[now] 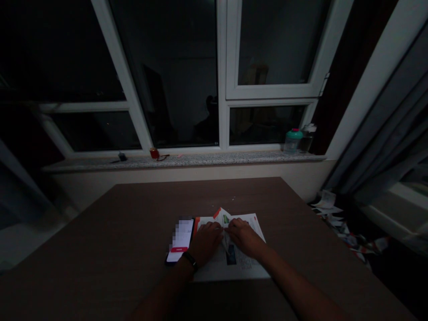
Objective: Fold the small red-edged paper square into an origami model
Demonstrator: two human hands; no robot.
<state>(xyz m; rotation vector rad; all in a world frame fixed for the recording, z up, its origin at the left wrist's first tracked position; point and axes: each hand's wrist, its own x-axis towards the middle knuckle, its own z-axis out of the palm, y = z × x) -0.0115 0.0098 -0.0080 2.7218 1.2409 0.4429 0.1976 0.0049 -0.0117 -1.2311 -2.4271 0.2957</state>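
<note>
On the brown table lies an open printed magazine or booklet [242,269] with pictures, text and orange edges. A folded printed paper [220,215] rises to a point between my hands, over the middle of the magazine. My left hand [207,240], a dark band on its wrist, grips the paper's left side with bent fingers. From the right, my right hand [245,237] pinches the same paper close to the left fingertips. My hands cover part of the paper and the pages. Just left of the magazine lies a lit phone [180,240], its screen partly blurred out.
The table [133,223] reaches toward a granite windowsill [200,159]. On the sill stand a teal-lidded bottle [293,140], a clear bottle [306,139], a small red jar [154,153] and a dark small bottle [122,156]. Crumpled papers [341,227] lie beyond the table's right edge.
</note>
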